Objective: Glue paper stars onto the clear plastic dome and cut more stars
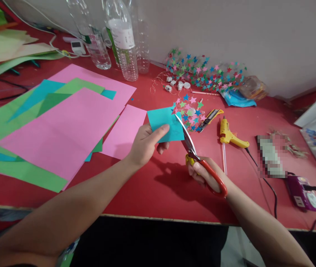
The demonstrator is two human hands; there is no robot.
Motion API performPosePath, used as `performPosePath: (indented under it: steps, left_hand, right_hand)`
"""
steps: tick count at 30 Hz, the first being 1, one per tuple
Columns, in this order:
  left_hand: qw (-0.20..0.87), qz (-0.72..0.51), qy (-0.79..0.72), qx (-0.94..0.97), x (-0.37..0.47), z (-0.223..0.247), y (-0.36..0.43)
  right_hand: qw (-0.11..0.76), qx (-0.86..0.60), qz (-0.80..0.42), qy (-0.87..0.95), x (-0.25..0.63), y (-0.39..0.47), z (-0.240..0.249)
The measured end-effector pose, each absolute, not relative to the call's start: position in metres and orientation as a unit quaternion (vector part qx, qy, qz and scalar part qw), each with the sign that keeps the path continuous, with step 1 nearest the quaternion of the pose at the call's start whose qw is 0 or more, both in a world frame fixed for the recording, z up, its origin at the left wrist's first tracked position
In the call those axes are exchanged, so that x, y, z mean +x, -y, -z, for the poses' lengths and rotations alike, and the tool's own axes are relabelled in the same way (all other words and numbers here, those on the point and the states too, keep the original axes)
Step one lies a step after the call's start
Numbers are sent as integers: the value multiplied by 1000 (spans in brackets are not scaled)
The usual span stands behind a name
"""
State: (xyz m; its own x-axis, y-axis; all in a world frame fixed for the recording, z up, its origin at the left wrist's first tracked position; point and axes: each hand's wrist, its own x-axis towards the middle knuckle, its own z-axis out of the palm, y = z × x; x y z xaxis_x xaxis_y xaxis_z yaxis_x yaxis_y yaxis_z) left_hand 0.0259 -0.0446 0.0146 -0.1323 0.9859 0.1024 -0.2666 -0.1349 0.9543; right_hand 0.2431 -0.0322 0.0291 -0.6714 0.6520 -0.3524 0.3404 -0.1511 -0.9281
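Observation:
My left hand pinches a small blue paper between thumb and fingers, above the red table. Faint drawn lines show on the paper near its right side. My right hand is closed round the handles of red-handled scissors. The scissors' blades point up and left, at the right edge of the blue paper. Beyond the paper lies a small pile of coloured paper stars. A small pink sheet lies behind my left hand.
Large pink sheets and green and blue ones cover the table's left side. Plastic bottles stand at the back, near a star-filled bag. To the right are a box cutter, yellow glue gun, phone-like blurred object and purple power strip.

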Motion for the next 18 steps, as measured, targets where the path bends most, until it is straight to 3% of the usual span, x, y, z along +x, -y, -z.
performPosePath:
  steps: [18]
  left_hand:
    - [525, -611, -417, 422, 31, -15, 48]
  right_hand:
    - [123, -445, -622, 633, 235, 42, -36]
